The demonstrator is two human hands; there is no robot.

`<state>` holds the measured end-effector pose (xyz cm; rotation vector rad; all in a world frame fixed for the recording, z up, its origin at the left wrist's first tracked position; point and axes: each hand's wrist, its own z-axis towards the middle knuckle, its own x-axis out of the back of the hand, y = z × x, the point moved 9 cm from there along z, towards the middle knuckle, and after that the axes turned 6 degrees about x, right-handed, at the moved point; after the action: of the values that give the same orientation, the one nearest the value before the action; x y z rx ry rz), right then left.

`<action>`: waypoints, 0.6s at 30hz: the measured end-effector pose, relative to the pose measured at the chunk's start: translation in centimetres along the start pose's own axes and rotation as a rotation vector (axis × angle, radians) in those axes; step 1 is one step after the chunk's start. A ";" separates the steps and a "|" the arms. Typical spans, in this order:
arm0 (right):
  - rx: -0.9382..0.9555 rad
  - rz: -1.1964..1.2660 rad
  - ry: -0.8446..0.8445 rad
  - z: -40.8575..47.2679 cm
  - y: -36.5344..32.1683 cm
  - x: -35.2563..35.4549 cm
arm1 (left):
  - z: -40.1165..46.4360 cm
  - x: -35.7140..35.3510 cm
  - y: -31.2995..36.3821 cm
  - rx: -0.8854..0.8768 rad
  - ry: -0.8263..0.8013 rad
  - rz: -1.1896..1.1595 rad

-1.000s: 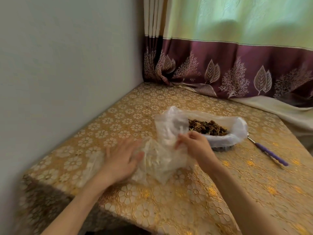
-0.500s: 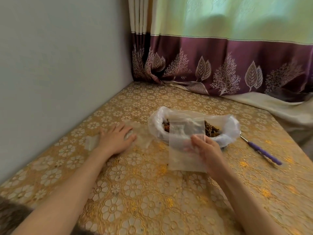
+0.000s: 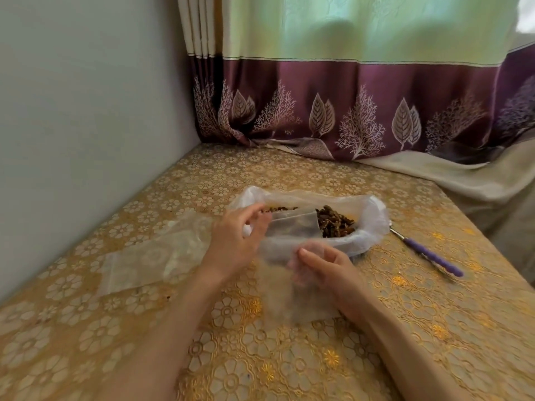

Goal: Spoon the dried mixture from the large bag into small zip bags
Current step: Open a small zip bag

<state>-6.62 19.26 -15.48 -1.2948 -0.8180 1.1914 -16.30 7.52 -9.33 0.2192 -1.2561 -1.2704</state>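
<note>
1. Nearest, two bare forearms reach in over a table covered with a gold flowered cloth.
2. The right hand pinches the lower part of a small zip bag, thumb on top, fingers curled beneath the clear plastic; the bag is blurred there.
3. The left hand is at the small bag's left edge, fingers loosely curled near its top corner. I cannot tell whether they actually grip the plastic or just touch it.
4. The small bag is held up off the table, right in front of the large bag, its upper edge over the large bag's mouth.
5. To the left lies a flat pile of spare clear bags on the cloth.
6. The large bag sits open, rim rolled down, with the dark dried mixture showing inside.
7. Just right of it lies a spoon with a purple handle, near the bag.
8. Farthest back hangs a purple and green curtain, with a pale wall on the left.
</note>
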 end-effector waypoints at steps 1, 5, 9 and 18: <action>-0.007 0.005 -0.023 0.0 0.1 -0.2 | -0.2 -0.4 0.0 -0.004 -0.035 -0.010; -0.011 -0.053 -0.062 0.0 0.5 -0.4 | -0.5 0.2 -1.2 0.053 -0.009 -0.165; 0.050 0.074 0.000 0.6 0.5 0.3 | -1.0 4.8 -3.6 0.205 0.397 -0.287; 0.118 0.022 0.039 0.4 0.3 0.3 | -3.9 4.2 3.1 -0.355 0.488 -0.148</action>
<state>-7.02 19.64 -15.77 -1.2293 -0.6969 1.2105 -12.26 3.42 -6.17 0.3442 -0.5966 -1.4352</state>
